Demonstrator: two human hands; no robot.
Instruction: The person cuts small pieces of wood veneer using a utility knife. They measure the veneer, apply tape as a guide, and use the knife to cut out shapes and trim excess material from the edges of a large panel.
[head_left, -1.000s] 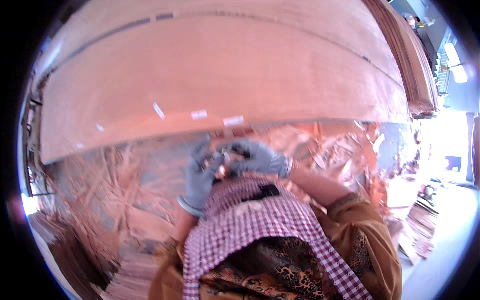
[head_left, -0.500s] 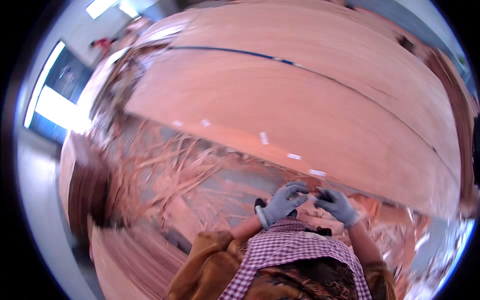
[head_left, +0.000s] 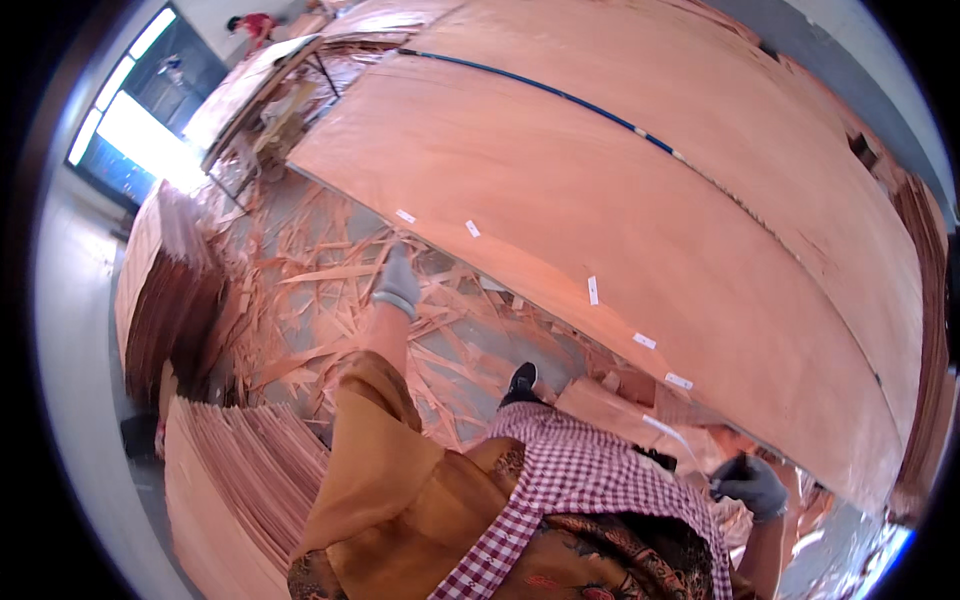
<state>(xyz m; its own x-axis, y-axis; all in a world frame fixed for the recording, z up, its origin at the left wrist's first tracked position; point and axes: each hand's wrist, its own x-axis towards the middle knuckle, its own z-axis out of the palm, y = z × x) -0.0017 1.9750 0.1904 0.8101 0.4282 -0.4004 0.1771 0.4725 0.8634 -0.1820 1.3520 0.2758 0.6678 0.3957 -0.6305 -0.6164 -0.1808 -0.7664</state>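
My left hand point(head_left: 398, 282), in a grey glove, reaches forward to the near edge of a large, thin reddish wood veneer sheet point(head_left: 560, 200). Its fingers taper together just below a small white paper strip point(head_left: 405, 215); whatever they pinch is hidden. On the right, close to my body, my gloved right hand point(head_left: 755, 488) is closed with curled fingers around something dark that I cannot make out. A narrow white strip point(head_left: 665, 430) shows to the left of that hand. More white strips point(head_left: 593, 290) lie along the sheet's near edge.
A long dark blue rod point(head_left: 540, 88) lies across the sheet. Veneer stacks point(head_left: 165, 290) stand at left and lower left point(head_left: 240, 480). Torn veneer scraps point(head_left: 320, 290) litter the floor. Far left, a person in red point(head_left: 258, 25) is beside a table point(head_left: 240, 95).
My hands were together in front of me and have parted. The left reached forward and left to the sheet's edge; the right drew back to the right. The view has shifted.
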